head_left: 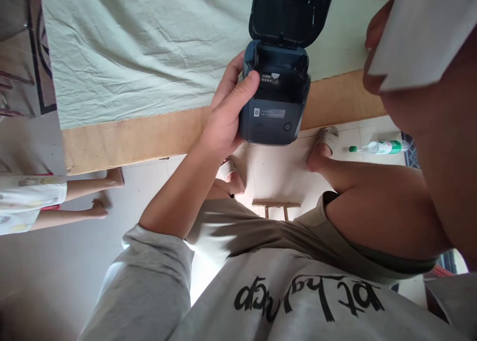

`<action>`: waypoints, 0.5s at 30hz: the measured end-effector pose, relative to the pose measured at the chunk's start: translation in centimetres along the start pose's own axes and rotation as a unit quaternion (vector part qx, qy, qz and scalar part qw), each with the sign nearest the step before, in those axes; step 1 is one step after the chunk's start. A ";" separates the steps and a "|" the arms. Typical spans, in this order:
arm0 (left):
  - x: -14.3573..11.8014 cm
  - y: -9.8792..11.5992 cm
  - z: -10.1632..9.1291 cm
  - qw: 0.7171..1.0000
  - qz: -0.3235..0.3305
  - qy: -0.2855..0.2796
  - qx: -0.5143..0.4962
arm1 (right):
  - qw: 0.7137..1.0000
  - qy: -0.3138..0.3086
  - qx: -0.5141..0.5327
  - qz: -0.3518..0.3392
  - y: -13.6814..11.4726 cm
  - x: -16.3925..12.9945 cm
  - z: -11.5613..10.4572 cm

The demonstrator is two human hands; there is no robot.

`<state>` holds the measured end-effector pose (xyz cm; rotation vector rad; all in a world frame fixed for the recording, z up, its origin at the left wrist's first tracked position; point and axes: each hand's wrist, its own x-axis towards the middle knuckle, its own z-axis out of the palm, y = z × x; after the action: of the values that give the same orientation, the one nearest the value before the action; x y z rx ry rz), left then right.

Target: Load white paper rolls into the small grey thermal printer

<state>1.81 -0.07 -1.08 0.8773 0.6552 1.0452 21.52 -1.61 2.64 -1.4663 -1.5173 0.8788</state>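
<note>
Above the table edge (149,137), left hand (223,117) grips open printer (274,97); right hand (376,47) pinches white paper (417,33).

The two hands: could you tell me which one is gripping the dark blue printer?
The left hand grips the open-lidded printer by its side, thumb on the top edge. The right hand, close to the camera, holds a white sheet instead.

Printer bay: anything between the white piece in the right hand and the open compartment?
Nothing visible. The printer sits in the left hand with its lid flipped up; the right hand holds the white piece off to the side.
</note>
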 end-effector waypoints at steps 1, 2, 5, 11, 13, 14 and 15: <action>0.0 0.0 0.0 1.000 -0.002 0.002 -0.006 | 0.999 0.022 0.034 0.029 0.6 0.3 0.1; 0.0 0.0 0.0 1.000 -0.003 0.004 -0.007 | 0.997 0.033 0.050 0.042 1.1 0.4 0.2; 0.1 0.2 0.1 1.000 -0.012 0.005 0.009 | 0.999 0.038 0.011 0.020 2.0 0.5 0.5; 0.1 0.3 0.2 0.999 -0.013 0.003 0.031 | 0.973 0.030 -0.227 -0.038 2.5 0.4 0.8; 0.1 0.3 0.2 0.999 -0.012 0.002 0.032 | 0.964 0.003 -0.264 -0.038 2.8 0.5 0.9; 0.1 0.3 0.2 0.999 -0.014 0.004 0.031 | 0.959 -0.006 -0.280 -0.040 2.8 0.4 0.8; 0.1 0.3 0.1 0.999 -0.018 0.006 0.032 | 0.955 -0.012 -0.293 -0.047 2.8 0.3 0.5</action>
<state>1.85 0.09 -0.77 0.9120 0.7151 1.0033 22.19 -1.09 -0.08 -1.7749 -1.9520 0.3972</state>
